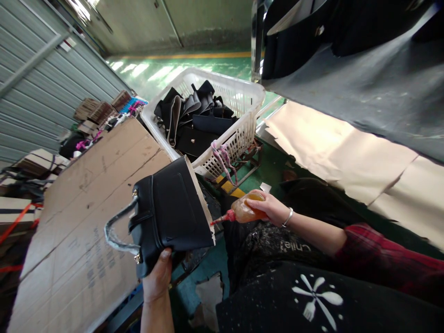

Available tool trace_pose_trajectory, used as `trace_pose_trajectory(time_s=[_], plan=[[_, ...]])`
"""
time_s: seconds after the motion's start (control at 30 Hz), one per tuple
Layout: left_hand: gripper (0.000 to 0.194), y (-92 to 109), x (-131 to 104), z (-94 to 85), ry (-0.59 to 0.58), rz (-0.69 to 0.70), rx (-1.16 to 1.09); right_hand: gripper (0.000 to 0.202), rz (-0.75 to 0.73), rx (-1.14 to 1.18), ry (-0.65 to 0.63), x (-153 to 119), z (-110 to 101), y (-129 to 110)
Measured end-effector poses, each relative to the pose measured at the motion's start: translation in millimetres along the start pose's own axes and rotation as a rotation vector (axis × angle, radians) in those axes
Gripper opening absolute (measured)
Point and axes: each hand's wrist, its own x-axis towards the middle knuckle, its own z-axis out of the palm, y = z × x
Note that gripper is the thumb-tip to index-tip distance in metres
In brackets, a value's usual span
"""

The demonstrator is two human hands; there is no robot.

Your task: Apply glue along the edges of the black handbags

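A black handbag (176,208) with a wrapped handle (116,233) is tilted on its side, its pale-edged base facing right. My left hand (159,273) grips it from below, with the thumb on the front panel and the other fingers hidden behind. In my right hand (262,206) is a squeeze bottle (244,208) of amber liquid, held level. Its red nozzle (222,218) points left, and the tip is at or very near the lower part of the bag's base edge.
A cardboard-covered table (86,203) lies to the left. Beyond the bag stands a white plastic basket (243,92) with black bag pieces (187,138). A shelf with a grey cover (364,92) and brown sheets (333,148) is at the right. Stacked materials (97,111) line the metal wall.
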Motion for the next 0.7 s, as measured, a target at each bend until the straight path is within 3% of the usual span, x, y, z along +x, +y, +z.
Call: trace_pose_trajectory(time_s=[0.2, 0.4, 0.57, 0.7], plan=[[0.054, 1.2, 0.7, 1.4, 0.004, 0.042, 0.028, 0.057, 0.177, 0.053, -0.074, -12.3, -8.6, 15.5], [0.052, 4.1, -1.1, 2.2, -0.022, 0.050, 0.093, 0.051, 0.098, 0.127, -0.020, -11.8, -10.8, 19.5], [0.055, -2.2, -2.1, -4.7, 0.021, 0.065, 0.176, 0.048, 0.128, 0.139, -0.045, -16.9, -5.6, 15.9], [0.063, -8.5, -10.6, -12.1, 0.055, 0.026, 0.237, 0.043, 0.104, 0.252, 0.050, -23.1, -9.3, 14.3]])
